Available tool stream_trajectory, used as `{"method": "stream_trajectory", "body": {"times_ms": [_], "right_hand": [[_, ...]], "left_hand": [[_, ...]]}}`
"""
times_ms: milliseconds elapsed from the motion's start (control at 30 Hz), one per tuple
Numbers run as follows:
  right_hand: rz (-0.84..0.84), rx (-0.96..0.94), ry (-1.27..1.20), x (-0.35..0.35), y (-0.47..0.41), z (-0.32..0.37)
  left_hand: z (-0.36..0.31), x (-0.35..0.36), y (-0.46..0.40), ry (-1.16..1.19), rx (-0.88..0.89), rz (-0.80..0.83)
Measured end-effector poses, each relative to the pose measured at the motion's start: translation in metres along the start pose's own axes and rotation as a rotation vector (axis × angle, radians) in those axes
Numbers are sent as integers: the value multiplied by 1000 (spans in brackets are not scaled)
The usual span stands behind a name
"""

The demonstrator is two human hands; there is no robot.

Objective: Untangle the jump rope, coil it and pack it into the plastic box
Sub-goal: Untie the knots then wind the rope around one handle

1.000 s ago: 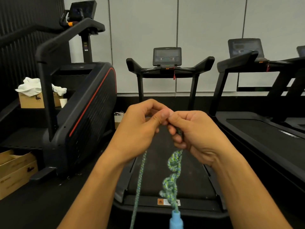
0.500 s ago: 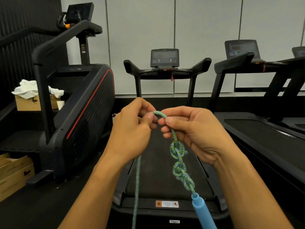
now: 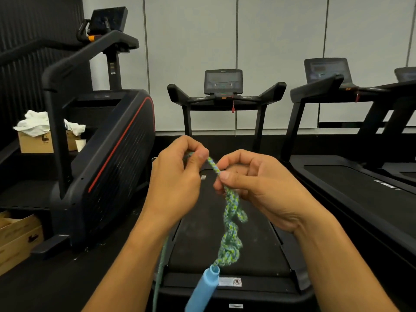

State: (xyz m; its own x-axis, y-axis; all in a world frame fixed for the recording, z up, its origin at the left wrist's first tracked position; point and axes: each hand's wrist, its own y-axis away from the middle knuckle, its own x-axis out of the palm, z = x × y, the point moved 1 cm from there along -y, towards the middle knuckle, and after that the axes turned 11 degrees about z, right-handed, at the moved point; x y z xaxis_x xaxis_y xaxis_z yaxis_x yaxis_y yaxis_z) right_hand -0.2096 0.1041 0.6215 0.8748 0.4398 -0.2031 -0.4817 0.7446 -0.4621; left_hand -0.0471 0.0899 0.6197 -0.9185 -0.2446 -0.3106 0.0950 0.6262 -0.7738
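Note:
A green-and-blue braided jump rope (image 3: 229,221) hangs between both hands, twisted into loose loops below my right hand. Its light blue handle (image 3: 203,287) dangles at the lower end, tilted left. My left hand (image 3: 177,179) pinches the rope near the top with thumb and forefinger. My right hand (image 3: 258,185) pinches the same strand a short way lower. A second straight length of rope (image 3: 161,266) drops from under my left wrist out of the frame's bottom. No plastic box is in view.
A treadmill (image 3: 225,255) stands straight ahead beneath my hands, another treadmill (image 3: 360,188) to the right. A black stair machine (image 3: 108,165) is on the left. Cardboard boxes (image 3: 15,239) sit at lower left, and one with white cloth (image 3: 38,131) farther back.
My hands have moved slightly apart, stretching a short strand between them. The twisted loops have loosened and the blue handle has swung left.

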Motion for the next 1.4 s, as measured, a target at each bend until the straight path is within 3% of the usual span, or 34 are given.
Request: {"method": "stream_trajectory", "body": {"times_ms": [200, 433, 600, 900, 1033, 1400], "right_hand": [[65, -25, -148, -1, 1, 2], [-149, -66, -232, -2, -6, -1], [-234, -82, -253, -2, -8, -5], [-211, -108, -285, 3, -10, -5], [-201, -136, -186, 5, -9, -3], [-361, -125, 0, 8, -9, -2]], "left_hand": [[-2, -2, -1, 193, -54, 18], [-7, 0, 2, 195, 9, 244], [-3, 4, 3, 236, -31, 272], [-5, 1, 3, 28, -25, 160], [-9, -1, 5, -119, 9, 93], [-8, -2, 6, -237, 18, 155]]}}
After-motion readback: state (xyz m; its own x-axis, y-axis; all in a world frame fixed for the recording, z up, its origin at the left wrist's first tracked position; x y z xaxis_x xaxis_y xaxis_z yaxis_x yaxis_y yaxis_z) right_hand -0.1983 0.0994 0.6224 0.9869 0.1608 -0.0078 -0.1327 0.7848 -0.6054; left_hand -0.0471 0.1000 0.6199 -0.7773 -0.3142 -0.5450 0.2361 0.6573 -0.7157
